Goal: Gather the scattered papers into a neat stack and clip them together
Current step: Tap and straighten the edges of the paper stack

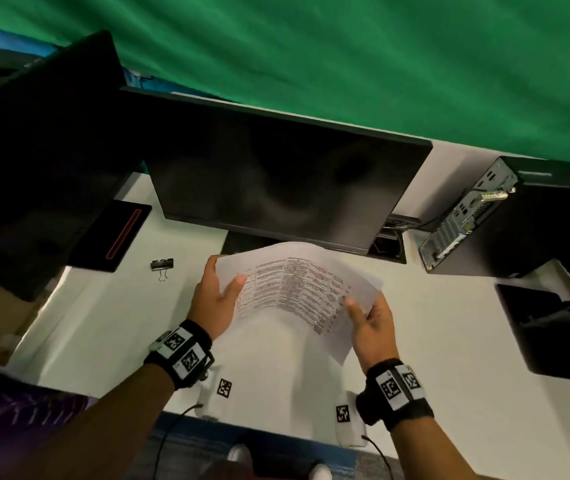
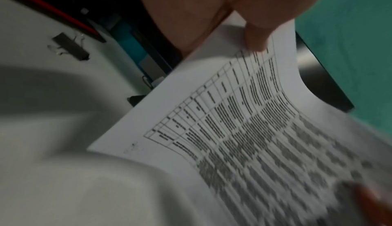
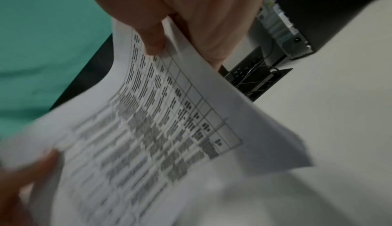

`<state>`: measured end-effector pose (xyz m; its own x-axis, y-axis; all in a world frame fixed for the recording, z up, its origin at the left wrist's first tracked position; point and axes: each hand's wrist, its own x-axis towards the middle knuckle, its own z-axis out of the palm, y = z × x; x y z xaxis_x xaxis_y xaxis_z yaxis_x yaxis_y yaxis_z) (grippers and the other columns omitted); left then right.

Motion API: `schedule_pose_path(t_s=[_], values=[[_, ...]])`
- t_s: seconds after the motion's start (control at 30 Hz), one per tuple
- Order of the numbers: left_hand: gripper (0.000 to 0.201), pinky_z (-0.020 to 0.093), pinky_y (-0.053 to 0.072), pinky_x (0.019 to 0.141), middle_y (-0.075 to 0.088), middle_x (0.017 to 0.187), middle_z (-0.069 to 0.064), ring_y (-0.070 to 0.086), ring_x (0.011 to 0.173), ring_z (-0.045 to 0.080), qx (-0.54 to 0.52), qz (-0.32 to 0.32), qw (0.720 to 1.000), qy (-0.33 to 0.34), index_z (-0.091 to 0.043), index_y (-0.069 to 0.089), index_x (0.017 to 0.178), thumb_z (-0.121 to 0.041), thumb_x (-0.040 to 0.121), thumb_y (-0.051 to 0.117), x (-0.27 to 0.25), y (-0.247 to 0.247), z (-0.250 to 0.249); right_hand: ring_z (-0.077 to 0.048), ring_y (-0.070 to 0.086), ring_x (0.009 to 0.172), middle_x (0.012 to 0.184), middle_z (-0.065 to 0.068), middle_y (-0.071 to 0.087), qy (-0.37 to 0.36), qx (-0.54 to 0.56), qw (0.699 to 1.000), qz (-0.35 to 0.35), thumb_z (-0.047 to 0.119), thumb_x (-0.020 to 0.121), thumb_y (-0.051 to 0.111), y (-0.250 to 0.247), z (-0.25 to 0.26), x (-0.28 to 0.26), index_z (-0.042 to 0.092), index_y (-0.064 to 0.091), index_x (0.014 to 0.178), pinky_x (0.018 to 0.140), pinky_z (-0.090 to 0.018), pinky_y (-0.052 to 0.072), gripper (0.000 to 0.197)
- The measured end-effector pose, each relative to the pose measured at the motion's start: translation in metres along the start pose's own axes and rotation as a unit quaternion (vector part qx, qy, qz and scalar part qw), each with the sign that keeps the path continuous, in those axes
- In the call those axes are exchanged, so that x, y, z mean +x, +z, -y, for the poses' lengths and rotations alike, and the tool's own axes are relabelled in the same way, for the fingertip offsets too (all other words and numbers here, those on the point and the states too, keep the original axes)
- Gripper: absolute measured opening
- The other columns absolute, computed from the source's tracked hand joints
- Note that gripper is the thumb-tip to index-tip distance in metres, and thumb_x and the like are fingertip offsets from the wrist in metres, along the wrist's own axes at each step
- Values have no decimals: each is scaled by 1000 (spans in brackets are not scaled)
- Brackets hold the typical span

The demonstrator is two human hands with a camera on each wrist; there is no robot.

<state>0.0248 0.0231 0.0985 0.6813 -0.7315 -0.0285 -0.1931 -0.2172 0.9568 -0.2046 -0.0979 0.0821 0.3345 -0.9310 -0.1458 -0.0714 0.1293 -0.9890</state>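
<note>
Papers, perhaps two; one binder clip

Papers above the desk, before the monitor; binder clip to their left.

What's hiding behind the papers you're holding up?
Behind the papers sits the dark monitor; its stand base peeks out beside them. The white desk lies underneath. Whatever else they cover stays hidden.
</note>
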Motion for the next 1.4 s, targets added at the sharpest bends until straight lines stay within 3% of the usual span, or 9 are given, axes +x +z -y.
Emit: schedule_pose_path(t_s=[0.13, 0.33, 0.47, 0.57, 0.63, 0.8, 0.93, 1.17, 1.4], values=[[41, 42, 57, 87, 56, 118, 7, 59, 108, 25, 11, 68, 998, 4, -32, 33, 123, -17, 94, 58, 15, -7, 3, -18, 71, 101, 112, 0, 73, -9, 23, 1000, -14, 7, 98, 55, -10, 7, 7, 17, 59, 121, 80, -30, 60, 26], [30, 21, 55, 76, 60, 108, 0, 61, 99, 19, -38, -16, 999, -34, -28, 42, 116, -15, 94, 58, 1, 10, 18, -11, 69, 104, 116, 3, 70, 19, -1, 1000, 4, 13, 97, 58, 1, -18, 4, 21, 56, 125, 90, -33, 57, 29], [32, 39, 55, 90, 64, 109, -6, 64, 100, 14, -57, 16, 993, -105, -24, 44, 118, -32, 92, 61, -1, 16, 32, -16, 65, 109, 118, 2, 68, 61, -15, 998, -10, 18, 90, 69, -6, -38, 2, 26, 55, 127, 84, -28, 53, 40], [38, 42, 57, 86, 65, 112, 5, 66, 101, 24, -104, 10, 988, -116, -27, 40, 123, -42, 92, 56, 6, 18, 27, -11, 65, 96, 110, 2, 66, 23, 20, 998, -50, 44, 75, 79, -6, -23, 5, 23, 54, 121, 75, -21, 52, 57], [28, 40, 59, 80, 66, 106, 8, 67, 95, 26, -105, -7, 989, -104, -27, 43, 118, -42, 96, 51, 12, 19, 20, -13, 62, 92, 108, 1, 64, 7, 28, 996, -79, 50, 74, 72, -3, -13, 8, 21, 58, 116, 73, -23, 50, 53], [20, 36, 58, 70, 69, 96, 7, 69, 88, 24, -95, -56, 988, -107, -30, 54, 99, -49, 95, 47, 22, 23, 10, -24, 57, 85, 95, -2, 65, 44, 31, 987, -152, 42, 93, 59, 10, -3, 14, 27, 66, 91, 77, -36, 47, 17], [17, 25, 49, 61, 69, 91, 5, 68, 84, 22, -98, -72, 988, -99, -29, 59, 95, -41, 96, 47, 26, 24, 3, -22, 54, 85, 96, 4, 65, 46, 33, 984, -166, 29, 97, 55, 12, 3, 16, 25, 69, 86, 76, -36, 43, 18], [16, 35, 54, 67, 70, 81, -3, 68, 80, 23, -92, -79, 988, -92, -31, 68, 90, -38, 91, 54, 29, 25, 3, -17, 55, 79, 84, 15, 66, 24, 15, 984, -176, 16, 98, 53, 10, 8, 14, 20, 67, 84, 65, -30, 41, 21], [26, 38, 53, 65, 70, 91, -1, 68, 82, 28, -110, -60, 990, -62, -29, 68, 96, -32, 96, 42, 30, 24, 2, -19, 55, 77, 75, 19, 69, 21, 12, 986, -164, 16, 98, 52, 9, 8, 16, 22, 65, 80, 65, -30, 42, 23]])
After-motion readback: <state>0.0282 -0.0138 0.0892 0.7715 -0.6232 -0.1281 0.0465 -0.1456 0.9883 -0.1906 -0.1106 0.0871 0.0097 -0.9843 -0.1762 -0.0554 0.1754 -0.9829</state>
